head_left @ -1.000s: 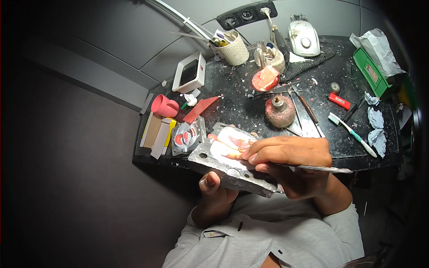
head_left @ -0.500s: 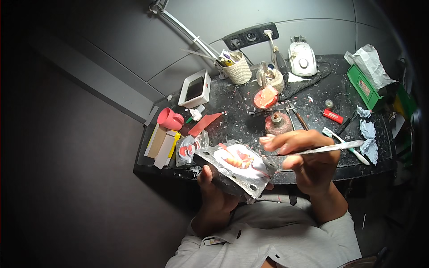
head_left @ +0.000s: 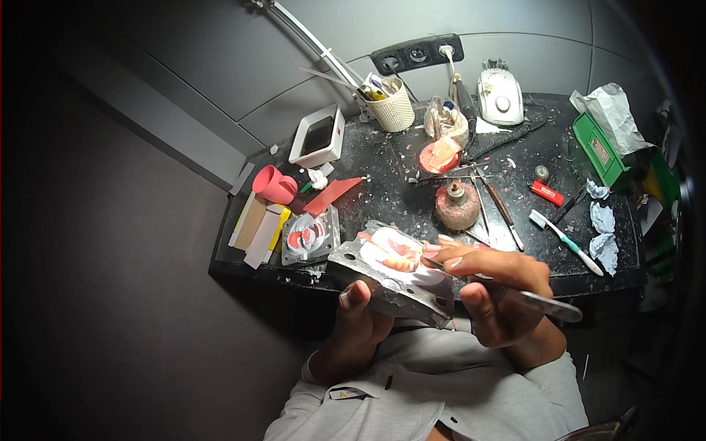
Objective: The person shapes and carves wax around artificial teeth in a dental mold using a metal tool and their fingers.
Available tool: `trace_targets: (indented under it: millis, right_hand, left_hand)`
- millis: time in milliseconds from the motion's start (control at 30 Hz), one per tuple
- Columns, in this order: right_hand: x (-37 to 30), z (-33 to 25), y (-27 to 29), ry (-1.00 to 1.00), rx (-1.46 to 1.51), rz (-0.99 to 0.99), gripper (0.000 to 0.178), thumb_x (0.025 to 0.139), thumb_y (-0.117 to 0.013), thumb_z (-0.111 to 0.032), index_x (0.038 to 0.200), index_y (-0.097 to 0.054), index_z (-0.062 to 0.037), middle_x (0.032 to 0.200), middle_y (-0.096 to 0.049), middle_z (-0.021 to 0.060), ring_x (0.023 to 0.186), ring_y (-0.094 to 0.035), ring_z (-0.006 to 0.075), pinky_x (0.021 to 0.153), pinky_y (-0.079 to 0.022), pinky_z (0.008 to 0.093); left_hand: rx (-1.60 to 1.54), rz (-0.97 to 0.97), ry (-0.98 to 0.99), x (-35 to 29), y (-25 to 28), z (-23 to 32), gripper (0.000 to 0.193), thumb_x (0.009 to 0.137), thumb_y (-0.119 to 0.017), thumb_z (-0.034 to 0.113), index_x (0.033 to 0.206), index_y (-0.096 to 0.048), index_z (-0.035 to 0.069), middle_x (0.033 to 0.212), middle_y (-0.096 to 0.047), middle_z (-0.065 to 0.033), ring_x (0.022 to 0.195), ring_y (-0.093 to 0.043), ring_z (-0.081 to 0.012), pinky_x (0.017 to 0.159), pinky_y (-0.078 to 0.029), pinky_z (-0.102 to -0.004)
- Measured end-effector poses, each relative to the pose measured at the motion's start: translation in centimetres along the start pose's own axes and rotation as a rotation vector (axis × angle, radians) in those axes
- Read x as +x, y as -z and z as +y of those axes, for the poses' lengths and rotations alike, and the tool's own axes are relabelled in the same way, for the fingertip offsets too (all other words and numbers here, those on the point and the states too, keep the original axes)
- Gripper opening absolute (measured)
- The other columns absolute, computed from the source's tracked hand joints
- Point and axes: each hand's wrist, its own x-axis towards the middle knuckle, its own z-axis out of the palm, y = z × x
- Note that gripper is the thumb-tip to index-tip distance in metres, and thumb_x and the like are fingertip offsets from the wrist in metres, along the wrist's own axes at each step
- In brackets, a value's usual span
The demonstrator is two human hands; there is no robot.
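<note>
Since half a second earlier, little had shifted: left hand gripped the metal flask from beneath, at 6 o'clock; right hand pinched a metal spatula. Flask looked heavy, rigid; its plaster model fragile.

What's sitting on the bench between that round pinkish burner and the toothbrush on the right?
In the head view, long slim hand tools lie on the black benchtop between the round burner and the toothbrush, amid scattered white flecks.
</note>
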Motion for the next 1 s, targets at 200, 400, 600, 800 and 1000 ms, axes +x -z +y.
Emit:
trace_targets:
  millis: [200, 400, 600, 800, 1000]
  right_hand:
    - [0.5, -0.3, -0.5, 0.138, -0.162, -0.127, 0.018, 0.098, -0.065, -0.01, 0.109, -0.067, 0.0042, 0.102, -0.074, 0.0221, 0.094, -0.076, 0.0333, 0.085, -0.062, 0.0423]
    - [-0.1, -0.5, -1.5, 0.14, -0.14, -0.09, 0.016, 0.086, -0.068, 0.003, 0.1, -0.068, 0.0104, 0.097, -0.071, 0.0234, 0.087, -0.075, 0.0344, 0.079, -0.063, 0.0401]
    - [-0.1, 0.1, -1.9, 0.208, -0.2, -0.092, 0.017, 0.086, -0.069, 0.0, 0.099, -0.067, 0.0108, 0.095, -0.07, 0.0236, 0.084, -0.074, 0.0353, 0.076, -0.063, 0.0407]
    - [-0.4, -0.3, -2.5, 0.222, -0.244, -0.07, 0.016, 0.086, -0.069, 0.001, 0.097, -0.067, 0.0119, 0.091, -0.07, 0.0234, 0.083, -0.074, 0.0345, 0.077, -0.063, 0.0408]
    - [-0.6, -0.3, -2.6, 0.254, -0.277, -0.057, 0.014, 0.086, -0.068, 0.002, 0.096, -0.067, 0.0122, 0.089, -0.07, 0.0227, 0.081, -0.074, 0.0332, 0.077, -0.064, 0.0423]
  left_hand:
    - [-0.017, -0.064, 0.023, -0.1, -0.4, -0.3, 0.106, 0.075, -0.086, 0.048, 0.151, -0.033, -0.005, 0.144, -0.053, -0.0212, 0.137, -0.05, -0.0337, 0.117, -0.039, -0.0483]
    - [0.219, -0.017, -0.055, -0.2, -1.0, -0.4, 0.1, 0.074, -0.079, 0.039, 0.151, -0.032, -0.002, 0.14, -0.053, -0.0188, 0.134, -0.051, -0.0331, 0.118, -0.035, -0.0497]
    - [0.379, 0.094, -0.031, -0.8, -1.0, -0.3, 0.115, 0.068, -0.08, 0.045, 0.156, -0.023, -0.002, 0.141, -0.05, -0.0206, 0.133, -0.05, -0.0344, 0.119, -0.031, -0.0499]
    - [0.379, -0.141, -0.072, -1.2, 1.1, -0.4, 0.096, 0.081, -0.08, 0.023, 0.156, -0.024, 0.003, 0.149, -0.045, -0.0158, 0.142, -0.043, -0.0305, 0.122, -0.031, -0.0472]
    - [0.524, -0.236, 0.02, -1.4, 0.2, 0.8, 0.09, 0.086, -0.075, 0.02, 0.158, -0.024, 0.003, 0.153, -0.044, -0.0167, 0.146, -0.04, -0.0305, 0.124, -0.028, -0.0466]
